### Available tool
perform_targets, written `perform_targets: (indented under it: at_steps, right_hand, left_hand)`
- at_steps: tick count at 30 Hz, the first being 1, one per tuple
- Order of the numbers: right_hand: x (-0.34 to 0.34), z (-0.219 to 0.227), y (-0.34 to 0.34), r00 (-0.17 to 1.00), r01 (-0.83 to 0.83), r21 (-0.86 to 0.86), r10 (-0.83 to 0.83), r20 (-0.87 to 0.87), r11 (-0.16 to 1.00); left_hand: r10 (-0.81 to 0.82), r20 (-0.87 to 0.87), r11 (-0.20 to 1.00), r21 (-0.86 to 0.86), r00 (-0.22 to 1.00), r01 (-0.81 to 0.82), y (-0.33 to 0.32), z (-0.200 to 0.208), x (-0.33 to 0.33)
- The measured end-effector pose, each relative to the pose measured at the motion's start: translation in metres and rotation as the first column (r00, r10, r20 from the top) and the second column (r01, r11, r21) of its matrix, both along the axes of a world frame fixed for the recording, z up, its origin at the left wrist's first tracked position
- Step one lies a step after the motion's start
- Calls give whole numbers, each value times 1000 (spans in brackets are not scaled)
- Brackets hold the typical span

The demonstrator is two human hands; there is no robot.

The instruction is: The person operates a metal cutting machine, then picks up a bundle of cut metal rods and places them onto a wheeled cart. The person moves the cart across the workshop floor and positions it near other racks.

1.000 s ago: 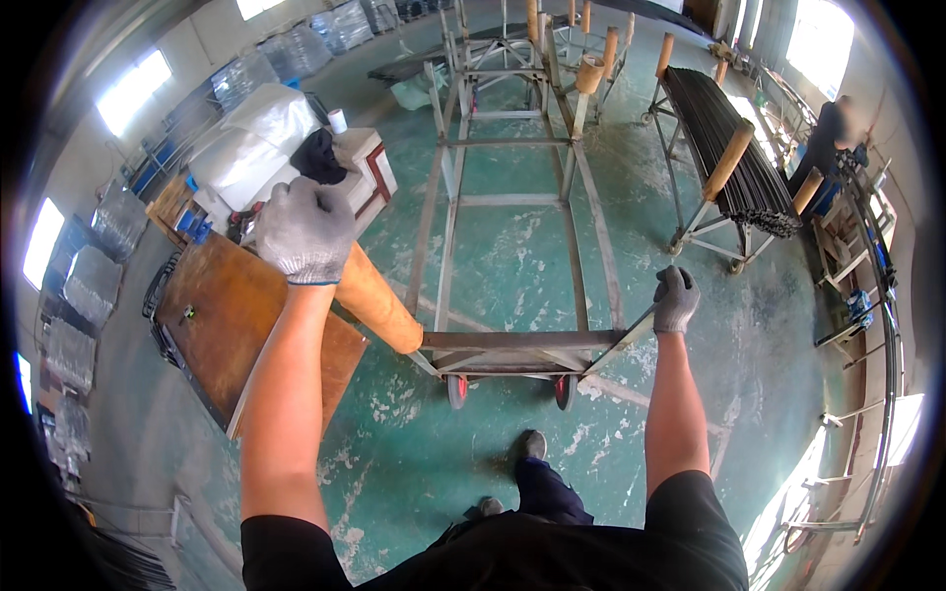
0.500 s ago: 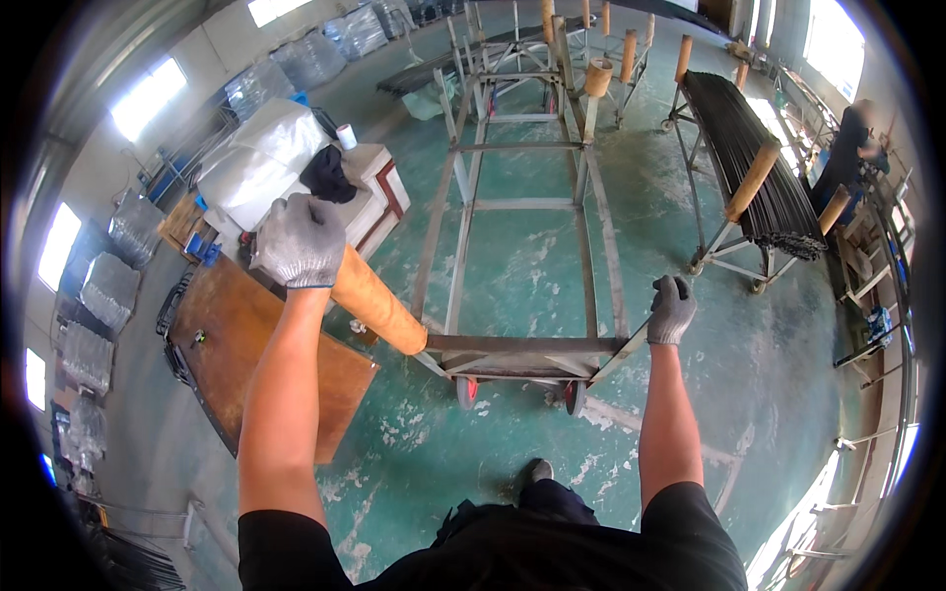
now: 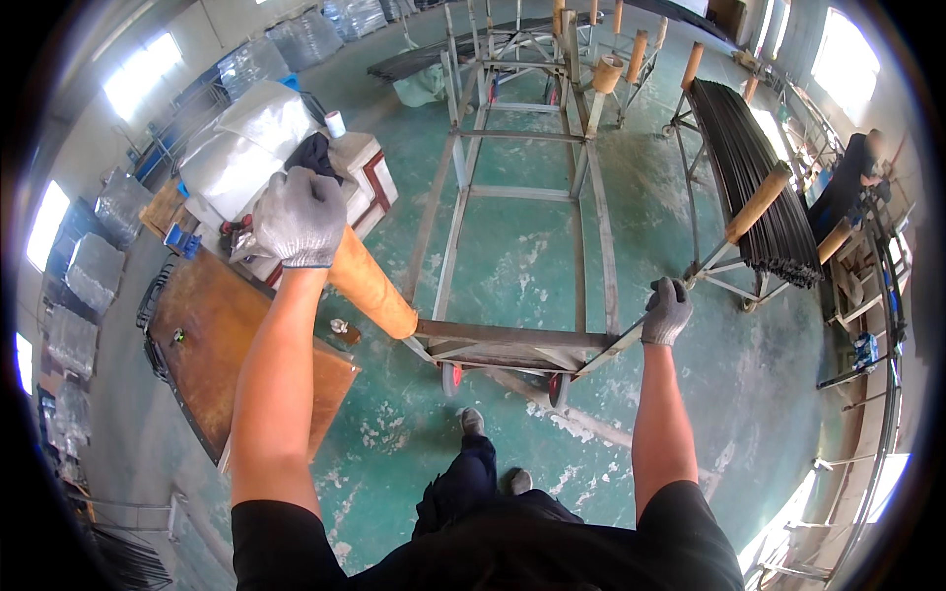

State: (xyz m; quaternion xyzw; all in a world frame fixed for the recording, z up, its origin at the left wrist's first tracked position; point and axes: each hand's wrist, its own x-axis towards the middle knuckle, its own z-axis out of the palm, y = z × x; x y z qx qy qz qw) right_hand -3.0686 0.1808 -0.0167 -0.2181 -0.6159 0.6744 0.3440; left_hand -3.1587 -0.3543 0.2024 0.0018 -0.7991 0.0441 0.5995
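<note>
The metal cart (image 3: 507, 335) stands between the two hands and stretches away beyond them. The left hand (image 3: 301, 219) is closed in a fist over the upper end of a cardboard tube (image 3: 372, 286), which slants down toward the cart's near corner; the fingers underneath are hidden. The right hand (image 3: 667, 313) is curled closed at the end of a bare metal post (image 3: 619, 345). Below and between the grips are two wheels (image 3: 450, 379) with red centres.

I judge the frame to be stiff and rather heavy, but easy to roll. The tube is probably lighter and could slip or dent, so a firm hold near its top seems suitable.

To the left, below the left hand, there is a brown board (image 3: 227, 325); right of the right hand, a rack with black bars (image 3: 754, 177).
</note>
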Motion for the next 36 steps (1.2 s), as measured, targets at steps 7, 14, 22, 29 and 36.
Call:
perform_targets:
  at_steps: [7,14,22,29,36]
  right_hand:
    - [-51,-6,16,999,47,22,-46,-22,999]
    - [-101,-17,25,997,59,-2,-59,-43,998]
    - [-163,-8,22,997,71,-43,-72,-20,997]
    - [-221,-22,48,996,81,24,-80,-24,996]
    - [-283,-26,75,992,122,122,-120,-23,985]
  left_hand:
    - [-21,24,999,41,999,20,14,1,-46]
    - [-113,0,993,43,994,113,12,-5,-99]
    - [-152,50,988,49,987,150,14,3,-172]
    - [-221,30,975,0,975,221,25,0,-239]
    - [-296,18,954,45,955,295,54,8,-305]
